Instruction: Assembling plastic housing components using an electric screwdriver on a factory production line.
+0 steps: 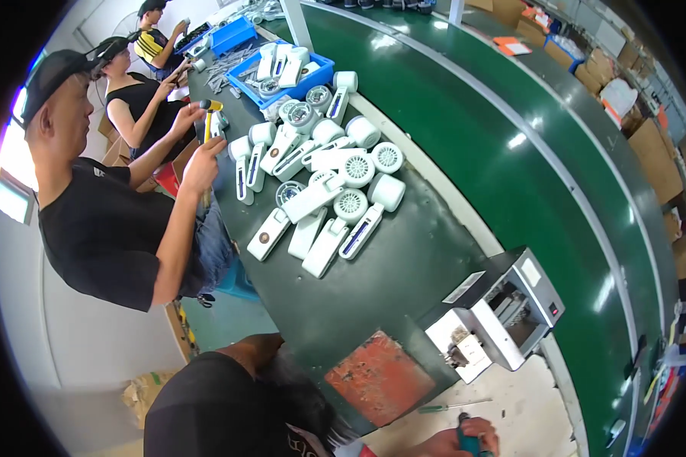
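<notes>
At the lower edge my right hand [482,437] is closed around a teal, dark-ended hand tool [466,440], cut off by the picture's rim. Just beyond it a screwdriver [436,409] with a green handle lies on the pale surface. A worn red mat [379,375] is on the dark green bench top to the left. Above the hand stands a grey and white boxy screw feeder [503,316], its front tray facing the mat. My left hand cannot be seen.
White handheld fans [331,190] are heaped on the bench [343,305]; more fill a blue bin [324,74]. At left a co-worker [114,213] holds a yellow-handled hammer [208,114], with two people farther back. A green conveyor [472,114] runs along the right. A black sleeve [202,404] shows below.
</notes>
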`<state>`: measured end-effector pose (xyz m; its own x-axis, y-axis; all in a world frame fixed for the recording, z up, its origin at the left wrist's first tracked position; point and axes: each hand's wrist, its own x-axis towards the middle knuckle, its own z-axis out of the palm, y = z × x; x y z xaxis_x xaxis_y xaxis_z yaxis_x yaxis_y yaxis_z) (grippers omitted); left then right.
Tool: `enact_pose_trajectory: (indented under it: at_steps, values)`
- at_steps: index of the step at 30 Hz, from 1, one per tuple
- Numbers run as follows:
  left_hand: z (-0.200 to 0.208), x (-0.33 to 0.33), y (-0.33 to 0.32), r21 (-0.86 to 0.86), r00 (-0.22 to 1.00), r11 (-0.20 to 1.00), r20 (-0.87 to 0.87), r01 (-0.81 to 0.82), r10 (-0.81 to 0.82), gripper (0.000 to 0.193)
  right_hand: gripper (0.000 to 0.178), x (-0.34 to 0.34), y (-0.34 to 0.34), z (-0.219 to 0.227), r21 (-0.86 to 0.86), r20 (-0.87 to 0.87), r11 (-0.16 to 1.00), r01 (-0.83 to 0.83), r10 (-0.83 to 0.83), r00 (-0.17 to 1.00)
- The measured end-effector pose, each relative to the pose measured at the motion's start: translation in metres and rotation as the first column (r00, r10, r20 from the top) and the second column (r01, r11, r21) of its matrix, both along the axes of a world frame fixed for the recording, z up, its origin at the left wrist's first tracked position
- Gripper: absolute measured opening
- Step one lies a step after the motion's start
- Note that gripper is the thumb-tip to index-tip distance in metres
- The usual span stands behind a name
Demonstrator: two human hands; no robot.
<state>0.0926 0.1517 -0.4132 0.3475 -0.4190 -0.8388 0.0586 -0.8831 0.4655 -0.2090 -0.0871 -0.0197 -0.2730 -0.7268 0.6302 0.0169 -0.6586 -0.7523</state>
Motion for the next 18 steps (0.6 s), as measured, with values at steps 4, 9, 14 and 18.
enact_pose_trajectory:
  at_steps: [4,9,14,18]
  values:
    - [-0.004,-0.007,0.172,0.011,0.998,0.999,0.033,0.049,-0.049,0.035,0.067,-0.018,-0.010,-0.017,0.053,0.007,0.996,0.068,-0.069,0.998]
    - [-0.016,-0.039,0.011,0.008,0.994,0.997,0.070,0.083,-0.083,0.034,0.062,-0.014,-0.012,0.006,0.098,0.095,0.974,-0.205,0.196,0.976]
    - [-0.002,0.012,0.049,-0.118,0.988,0.987,0.123,0.113,-0.098,0.034,0.047,0.001,-0.019,0.007,0.131,-0.001,0.987,0.091,-0.092,0.996]
    - [-0.012,0.020,0.033,-0.181,0.990,0.981,0.132,0.065,-0.042,0.034,0.047,0.006,-0.012,0.017,0.134,-0.014,0.979,0.154,-0.154,0.988]
